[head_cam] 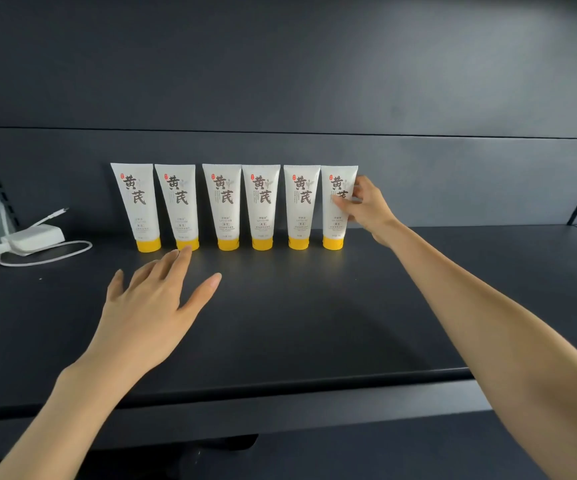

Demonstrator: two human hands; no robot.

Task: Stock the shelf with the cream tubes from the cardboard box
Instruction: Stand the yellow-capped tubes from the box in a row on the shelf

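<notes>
**stockr_99:** Right forearm [488, 323] sat closest to the lens, stretched to the back of the shelf [314, 313]. Up there the right hand [366, 206] had its thumb and fingers [341, 202] pinched on the sixth cream tube [332, 225], cap-down at the right end of the tube row [226, 206]. Left hand [148, 306] hung low over the shelf, fingers straight and spread, holding nothing.

**tubefan:** Guessing here: seat the cap flat, square the label with its neighbours, then let go. Cardboard box wasn't in shot.

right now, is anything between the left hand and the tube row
Nothing visible. The left hand is open over bare shelf, its fingertips near the second tube from the left. The right hand grips the rightmost tube.
</notes>
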